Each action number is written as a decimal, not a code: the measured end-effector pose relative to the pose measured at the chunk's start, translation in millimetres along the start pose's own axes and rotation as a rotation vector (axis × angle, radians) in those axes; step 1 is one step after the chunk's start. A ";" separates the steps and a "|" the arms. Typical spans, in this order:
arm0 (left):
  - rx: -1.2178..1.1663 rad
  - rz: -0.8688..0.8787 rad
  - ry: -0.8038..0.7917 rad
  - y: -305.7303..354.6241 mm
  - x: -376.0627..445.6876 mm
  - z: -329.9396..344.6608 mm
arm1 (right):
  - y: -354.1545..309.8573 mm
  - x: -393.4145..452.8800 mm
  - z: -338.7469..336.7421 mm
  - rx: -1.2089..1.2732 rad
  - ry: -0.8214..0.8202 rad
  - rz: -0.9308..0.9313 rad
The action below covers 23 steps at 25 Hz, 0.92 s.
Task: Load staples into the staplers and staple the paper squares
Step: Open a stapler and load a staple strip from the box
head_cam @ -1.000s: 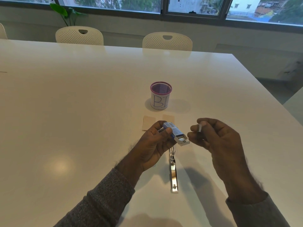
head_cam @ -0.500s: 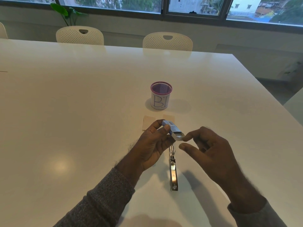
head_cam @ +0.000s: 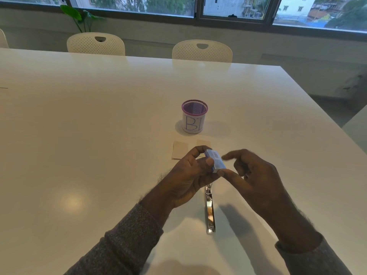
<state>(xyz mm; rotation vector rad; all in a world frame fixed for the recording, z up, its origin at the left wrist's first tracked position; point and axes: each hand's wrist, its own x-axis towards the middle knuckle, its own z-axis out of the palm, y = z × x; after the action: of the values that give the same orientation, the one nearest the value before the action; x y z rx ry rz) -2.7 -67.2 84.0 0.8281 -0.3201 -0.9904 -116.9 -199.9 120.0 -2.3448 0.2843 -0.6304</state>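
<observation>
My left hand (head_cam: 186, 179) grips a small blue staple box (head_cam: 216, 161) above the table, thumb on its top face. My right hand (head_cam: 256, 181) is beside it: the thumb tip presses the box's near end, the index finger hovers blurred over it, and the other fingers are curled. I cannot see a staple strip in that hand. Below the hands a silver stapler (head_cam: 210, 213) lies opened out flat on the white table (head_cam: 99, 135). Two pale paper squares (head_cam: 179, 152) lie just beyond my hands, the right one (head_cam: 203, 143) partly hidden by my fingers.
A purple-rimmed mesh cup (head_cam: 194, 118) with a "BI" label stands behind the paper squares. Two white chairs (head_cam: 96, 44) are tucked in at the far table edge. The table's right edge (head_cam: 327, 120) runs diagonally.
The box's tray was slid out and my right hand held a small white strip apart from it. My right hand has since moved left to the box, and the tray is pushed in.
</observation>
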 end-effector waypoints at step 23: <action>1.530 0.182 0.687 -3.8 -23.2 -101.2 | 103.1 16.2 10.3 -0.267 -0.359 0.422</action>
<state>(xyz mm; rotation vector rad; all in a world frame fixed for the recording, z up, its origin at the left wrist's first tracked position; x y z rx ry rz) 42.0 -1.5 17.0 2.3795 -0.5234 -0.0639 -101.0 -276.6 50.2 -2.4819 0.7058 0.0366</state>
